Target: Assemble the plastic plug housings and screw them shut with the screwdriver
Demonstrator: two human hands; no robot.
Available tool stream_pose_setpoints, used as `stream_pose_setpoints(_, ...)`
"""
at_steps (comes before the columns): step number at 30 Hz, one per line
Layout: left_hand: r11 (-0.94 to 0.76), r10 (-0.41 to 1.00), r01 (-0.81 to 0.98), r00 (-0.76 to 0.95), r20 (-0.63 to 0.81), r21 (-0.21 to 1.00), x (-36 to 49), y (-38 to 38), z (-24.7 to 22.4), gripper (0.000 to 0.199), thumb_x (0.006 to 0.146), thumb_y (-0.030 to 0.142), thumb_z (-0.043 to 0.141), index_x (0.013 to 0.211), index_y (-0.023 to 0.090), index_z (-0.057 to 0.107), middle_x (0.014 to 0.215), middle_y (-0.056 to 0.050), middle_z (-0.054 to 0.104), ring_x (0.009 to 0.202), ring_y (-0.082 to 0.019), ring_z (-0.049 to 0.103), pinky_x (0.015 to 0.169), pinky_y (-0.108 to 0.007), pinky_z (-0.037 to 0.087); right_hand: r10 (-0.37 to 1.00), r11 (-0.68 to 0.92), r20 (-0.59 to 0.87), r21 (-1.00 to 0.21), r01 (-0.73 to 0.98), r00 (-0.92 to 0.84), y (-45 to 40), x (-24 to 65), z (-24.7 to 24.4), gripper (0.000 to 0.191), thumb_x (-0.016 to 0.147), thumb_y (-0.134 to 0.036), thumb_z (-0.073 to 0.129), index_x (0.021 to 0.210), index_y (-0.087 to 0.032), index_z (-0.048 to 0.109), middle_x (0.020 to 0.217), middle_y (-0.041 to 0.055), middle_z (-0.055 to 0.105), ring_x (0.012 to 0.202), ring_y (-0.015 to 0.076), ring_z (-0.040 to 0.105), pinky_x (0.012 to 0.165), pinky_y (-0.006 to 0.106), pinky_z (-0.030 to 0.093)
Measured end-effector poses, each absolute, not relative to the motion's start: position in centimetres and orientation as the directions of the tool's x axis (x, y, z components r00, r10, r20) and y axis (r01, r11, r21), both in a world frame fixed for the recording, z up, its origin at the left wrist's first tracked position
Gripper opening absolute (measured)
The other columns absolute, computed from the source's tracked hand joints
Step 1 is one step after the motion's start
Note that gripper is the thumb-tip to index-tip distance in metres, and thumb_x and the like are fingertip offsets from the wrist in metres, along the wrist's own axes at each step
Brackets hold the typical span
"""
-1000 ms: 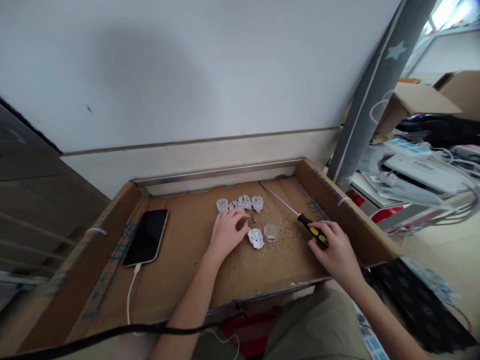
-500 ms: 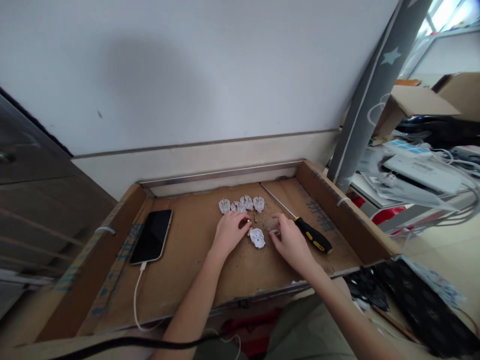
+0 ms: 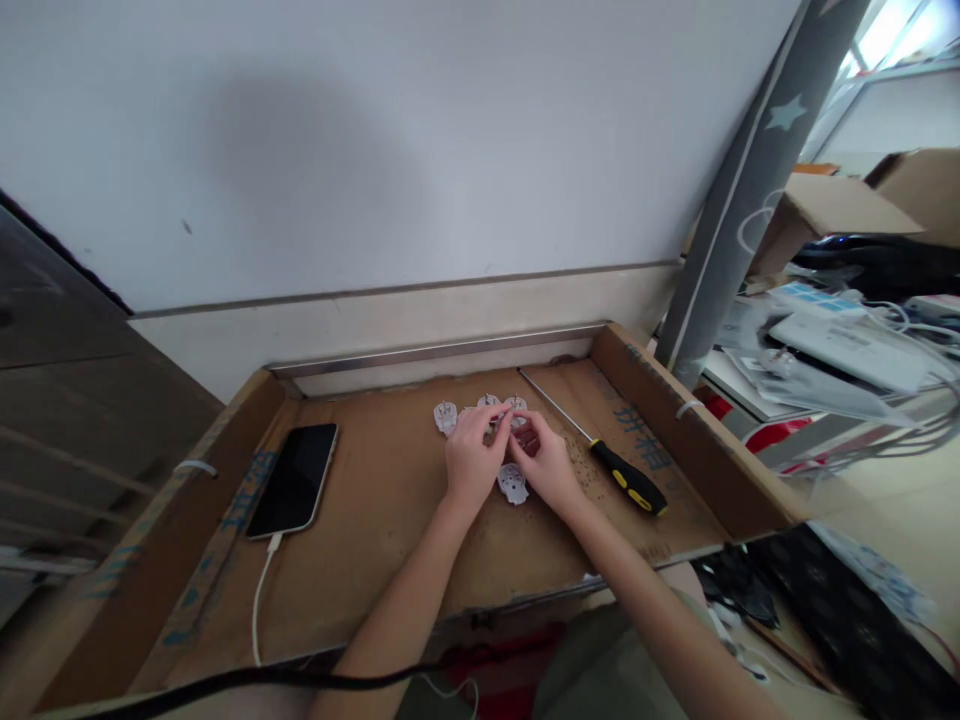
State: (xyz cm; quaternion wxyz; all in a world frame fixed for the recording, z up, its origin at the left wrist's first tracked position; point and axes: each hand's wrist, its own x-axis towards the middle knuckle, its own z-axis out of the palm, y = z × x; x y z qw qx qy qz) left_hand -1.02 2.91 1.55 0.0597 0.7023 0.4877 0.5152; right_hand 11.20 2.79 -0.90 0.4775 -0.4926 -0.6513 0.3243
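Observation:
Over the middle of the cardboard-lined tray (image 3: 390, 520), my two hands meet at the fingertips. My left hand (image 3: 476, 450) is pinched on something too small to make out. My right hand (image 3: 544, 455) is closed around a clear plastic piece (image 3: 527, 437), partly hidden by the fingers. Just below them lies a white plug part (image 3: 513, 484) with its inner side up. Behind the hands are several clear plugs with metal pins, one of them (image 3: 445, 417) at the left, others partly covered by my fingers.
A black and yellow screwdriver (image 3: 628, 478) lies right of my right hand. A phone (image 3: 294, 480) with a white cable rests at the left. Raised cardboard sides (image 3: 690, 430) edge the tray. A black cable (image 3: 247, 680) crosses the near side. Cluttered shelf (image 3: 757, 395) at right.
My hands have come together over the plugs, my left moving right and my right moving left and slightly up. The clear piece has moved left with my right hand.

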Motion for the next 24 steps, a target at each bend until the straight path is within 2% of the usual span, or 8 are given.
stream_pose_setpoints(3,-0.523,0.74,0.629,-0.001,0.673,0.575,-1.0,2.5,1.2,0.016,0.089,0.027,0.052,0.1,0.021,0.063,0.094,-0.003,0.067,0.089,-0.016,0.06,0.082,-0.031,0.048,0.953,0.302,0.295,-0.903,0.305,-0.072,2.4,11.3,-1.0,0.041,0.089,-0.042,0.047,0.117,-0.012,0.049,0.087,0.0036,0.056,0.07,0.0052,0.052,0.065,0.021,0.048)
stream_pose_setpoints(6,-0.504,0.757,0.602,-0.037,0.653,0.619,-1.1,2.7,1.3,0.018,0.089,0.027,0.052,0.104,0.021,0.061,0.097,-0.004,0.066,0.09,-0.016,0.06,0.081,-0.031,0.049,0.956,0.29,0.288,-0.912,0.289,-0.051,2.6,11.5,-1.0,0.041,0.088,-0.041,0.047,0.118,-0.013,0.048,0.088,0.0039,0.056,0.071,0.0056,0.052,0.066,0.022,0.049)
stream_pose_setpoints(9,-0.487,0.771,0.588,-0.057,0.634,0.645,-1.2,2.9,1.4,0.015,0.089,0.026,0.052,0.098,0.02,0.062,0.094,-0.004,0.066,0.088,-0.016,0.06,0.08,-0.031,0.049,0.96,0.275,0.276,-0.921,0.276,-0.036,2.8,11.7,-1.0,0.04,0.088,-0.04,0.049,0.116,-0.012,0.049,0.088,0.0037,0.055,0.072,0.0058,0.052,0.067,0.022,0.049)
stream_pose_setpoints(17,-0.521,0.776,0.604,0.04,0.63,0.603,-1.2,2.7,1.3,0.012,0.089,0.019,0.049,0.093,0.021,0.06,0.094,-0.002,0.065,0.092,-0.017,0.058,0.085,-0.033,0.046,0.982,0.189,0.186,-0.972,0.143,-0.035,3.5,11.8,-1.4,0.037,0.087,-0.036,0.051,0.113,-0.011,0.05,0.092,0.0045,0.055,0.077,0.0071,0.054,0.071,0.024,0.05)
stream_pose_setpoints(24,-0.484,0.809,0.533,-0.03,0.587,0.694,-1.0,2.7,1.1,0.027,0.09,0.023,0.051,0.116,0.022,0.052,0.103,-0.005,0.065,0.096,-0.017,0.059,0.086,-0.032,0.047,0.993,0.049,0.05,-0.999,-0.01,-0.104,3.8,11.9,-1.4,0.036,0.088,-0.035,0.05,0.115,-0.011,0.049,0.09,0.0042,0.055,0.073,0.0057,0.053,0.064,0.02,0.05)
